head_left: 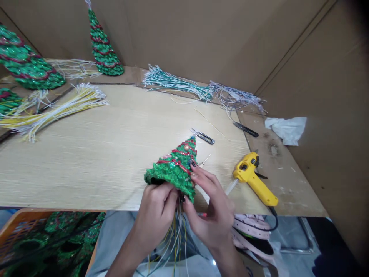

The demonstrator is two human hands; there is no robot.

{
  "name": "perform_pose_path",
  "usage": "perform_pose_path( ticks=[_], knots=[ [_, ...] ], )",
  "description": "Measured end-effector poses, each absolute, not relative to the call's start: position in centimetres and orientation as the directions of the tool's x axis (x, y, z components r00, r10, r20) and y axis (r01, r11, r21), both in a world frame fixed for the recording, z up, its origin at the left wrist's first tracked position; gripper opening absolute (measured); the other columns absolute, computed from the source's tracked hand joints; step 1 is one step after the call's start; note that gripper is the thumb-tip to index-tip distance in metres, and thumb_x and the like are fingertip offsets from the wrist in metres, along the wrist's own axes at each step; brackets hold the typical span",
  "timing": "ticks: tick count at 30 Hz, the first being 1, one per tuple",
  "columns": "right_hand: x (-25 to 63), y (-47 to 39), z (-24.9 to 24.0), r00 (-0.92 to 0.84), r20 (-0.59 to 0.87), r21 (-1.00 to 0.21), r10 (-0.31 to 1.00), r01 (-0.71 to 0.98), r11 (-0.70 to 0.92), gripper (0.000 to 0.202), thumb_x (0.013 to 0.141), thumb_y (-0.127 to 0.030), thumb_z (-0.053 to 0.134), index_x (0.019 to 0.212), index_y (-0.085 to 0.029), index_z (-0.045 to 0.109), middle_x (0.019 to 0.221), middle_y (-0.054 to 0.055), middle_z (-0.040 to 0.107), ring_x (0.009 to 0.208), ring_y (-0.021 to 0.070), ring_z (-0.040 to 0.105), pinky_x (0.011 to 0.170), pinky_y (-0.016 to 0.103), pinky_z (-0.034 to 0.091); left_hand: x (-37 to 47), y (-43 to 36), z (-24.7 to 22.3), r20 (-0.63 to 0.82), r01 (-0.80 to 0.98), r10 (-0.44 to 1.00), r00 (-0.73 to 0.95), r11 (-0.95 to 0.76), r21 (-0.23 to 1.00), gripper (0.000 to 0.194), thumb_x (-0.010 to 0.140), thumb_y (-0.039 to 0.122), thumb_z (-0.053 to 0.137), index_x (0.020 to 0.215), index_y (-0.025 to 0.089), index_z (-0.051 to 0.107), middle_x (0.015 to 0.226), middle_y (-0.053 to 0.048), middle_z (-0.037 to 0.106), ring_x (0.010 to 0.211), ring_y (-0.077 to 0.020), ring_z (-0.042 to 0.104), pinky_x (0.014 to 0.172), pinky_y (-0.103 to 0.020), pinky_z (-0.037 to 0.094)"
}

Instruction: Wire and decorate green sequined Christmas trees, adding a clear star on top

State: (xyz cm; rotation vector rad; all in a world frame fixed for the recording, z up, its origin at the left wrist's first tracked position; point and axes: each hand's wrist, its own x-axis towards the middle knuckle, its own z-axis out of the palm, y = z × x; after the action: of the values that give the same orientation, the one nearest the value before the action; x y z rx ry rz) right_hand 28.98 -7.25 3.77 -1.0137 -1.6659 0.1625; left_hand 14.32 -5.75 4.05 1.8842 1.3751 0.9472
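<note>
A small green Christmas tree ornament (175, 169) with red garland and beads lies tilted near the table's front edge, its hollow base toward me. My left hand (157, 206) is closed at the base opening, its fingertips hidden inside; what they pinch does not show. My right hand (211, 204) holds the tree's right side, fingers on the outside and thumb at the base rim. Thin white, yellow and green wires (175, 238) hang below the base between my hands. Just past the tree tip lie thread snips (205, 137); a thin pointed tool (205, 160) is beside the tree.
A yellow glue gun (255, 179) lies at the right, near black snips (245, 129) and a white tissue (287, 129). Wire bundles (178, 84) line the back; yellow-white wires (57, 111) lie left. More trees (105, 50) stand behind. An orange basket (11, 227) holds several trees.
</note>
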Motion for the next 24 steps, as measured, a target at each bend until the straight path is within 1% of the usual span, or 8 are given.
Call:
perform_pose_path(
  ticks=[2,5,8,10,13,20,24],
  knots=[
    [28.98,-7.29,3.64,-0.014,0.73,-0.568,0.683,0.543,0.618,0.048,0.082,-0.002,0.064,0.128,-0.015,0.062,0.123,0.016,0.071,0.118,0.0282,0.067,0.097,0.05,0.061,14.27,-5.81,4.06,0.183,0.504,0.963,0.197,-0.26,0.824,0.034,0.092,0.015,0.04,0.059,0.023,0.045,0.05,0.004,0.05,0.048,-0.0136,0.052,0.05,-0.024,0.037],
    [28.87,-7.27,3.48,-0.026,0.728,-0.561,0.685,0.553,0.616,0.048,0.084,-0.003,0.064,0.13,-0.016,0.063,0.128,0.017,0.069,0.119,0.0291,0.066,0.095,0.051,0.062,14.24,-5.78,4.24,0.215,0.473,0.958,0.192,-0.282,0.834,0.034,0.091,0.012,0.04,0.059,0.023,0.044,0.049,0.006,0.048,0.043,-0.0113,0.048,0.049,-0.024,0.038],
    [28.64,-7.14,3.42,-0.001,0.732,-0.571,0.682,0.546,0.614,0.049,0.083,-0.002,0.065,0.13,-0.017,0.065,0.127,0.015,0.07,0.117,0.0283,0.067,0.095,0.051,0.062,14.23,-5.74,4.38,0.245,0.458,0.949,0.2,-0.312,0.833,0.035,0.09,0.01,0.041,0.057,0.023,0.041,0.047,0.007,0.045,0.04,-0.0101,0.044,0.049,-0.023,0.038],
    [28.52,-7.02,3.44,0.012,0.732,-0.582,0.682,0.533,0.615,0.05,0.082,-0.002,0.066,0.129,-0.018,0.066,0.126,0.013,0.071,0.117,0.0279,0.068,0.096,0.052,0.061,14.23,-5.75,4.4,0.235,0.475,0.953,0.19,-0.299,0.828,0.035,0.09,0.01,0.042,0.057,0.023,0.042,0.046,0.006,0.046,0.039,-0.0103,0.044,0.048,-0.023,0.038],
    [28.48,-6.89,3.54,0.009,0.736,-0.582,0.677,0.52,0.625,0.05,0.08,0.0,0.066,0.128,-0.016,0.067,0.125,0.013,0.072,0.116,0.0283,0.068,0.094,0.052,0.062,14.29,-5.74,4.4,0.228,0.502,0.958,0.175,-0.286,0.816,0.035,0.089,0.011,0.043,0.056,0.023,0.043,0.047,0.005,0.049,0.041,-0.0113,0.047,0.046,-0.023,0.037],
    [28.64,-6.81,3.95,-0.034,0.752,-0.536,0.658,0.549,0.641,0.049,0.081,0.0,0.064,0.128,-0.014,0.067,0.121,0.014,0.075,0.112,0.0276,0.072,0.09,0.052,0.064,14.32,-5.51,4.56,0.261,0.506,0.947,0.186,-0.32,0.801,0.034,0.088,0.009,0.042,0.057,0.022,0.047,0.047,0.005,0.052,0.041,-0.0109,0.048,0.045,-0.023,0.037],
    [28.66,-6.76,3.95,-0.039,0.757,-0.519,0.653,0.571,0.636,0.048,0.081,-0.001,0.064,0.127,-0.015,0.067,0.12,0.013,0.075,0.11,0.0276,0.072,0.089,0.05,0.065,14.23,-5.55,4.61,0.279,0.51,0.939,0.2,-0.344,0.788,0.034,0.088,0.008,0.042,0.058,0.022,0.047,0.048,0.005,0.053,0.043,-0.0102,0.049,0.045,-0.022,0.037]
  ],
)
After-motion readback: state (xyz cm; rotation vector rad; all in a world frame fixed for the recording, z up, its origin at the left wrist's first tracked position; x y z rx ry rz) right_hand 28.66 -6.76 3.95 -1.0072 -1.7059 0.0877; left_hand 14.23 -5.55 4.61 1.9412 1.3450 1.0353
